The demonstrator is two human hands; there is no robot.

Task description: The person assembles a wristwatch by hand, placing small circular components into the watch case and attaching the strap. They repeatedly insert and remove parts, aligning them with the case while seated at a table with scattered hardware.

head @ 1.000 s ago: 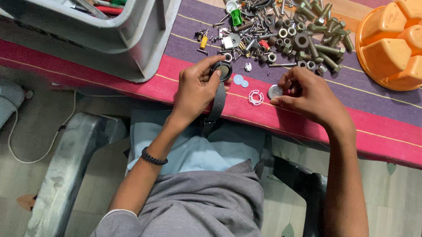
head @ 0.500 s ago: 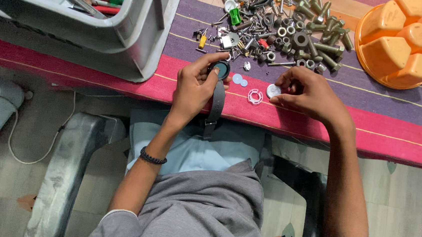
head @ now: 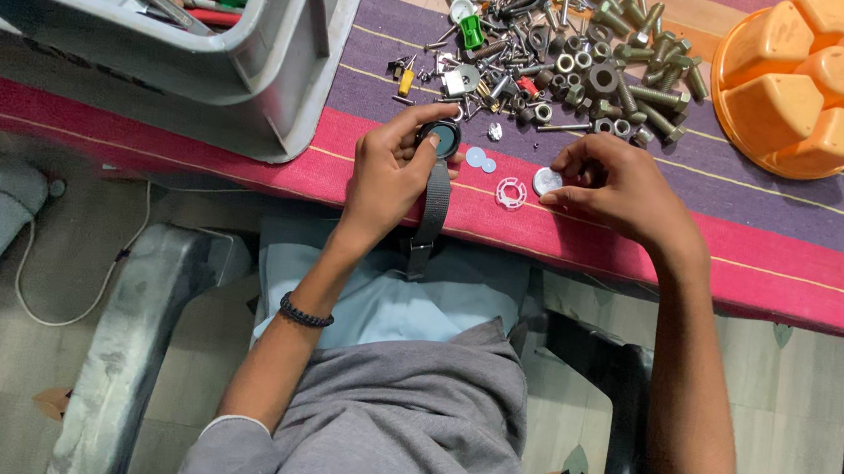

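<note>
My left hand (head: pixel 390 169) pins the watch (head: pixel 441 140) on the table (head: pixel 247 168) to steady it; right hand (head: pixel 615 185) pinches a small white disc (head: pixel 546 182).

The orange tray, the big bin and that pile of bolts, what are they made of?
The orange tray looks like moulded plastic: one even bright colour, smooth rounded cups. The bin seems plastic too, dull grey with thick soft-edged walls. The bolts look like metal, greyish and a little shiny, with threads and six-sided nuts; some look darker, perhaps tarnished.
</note>
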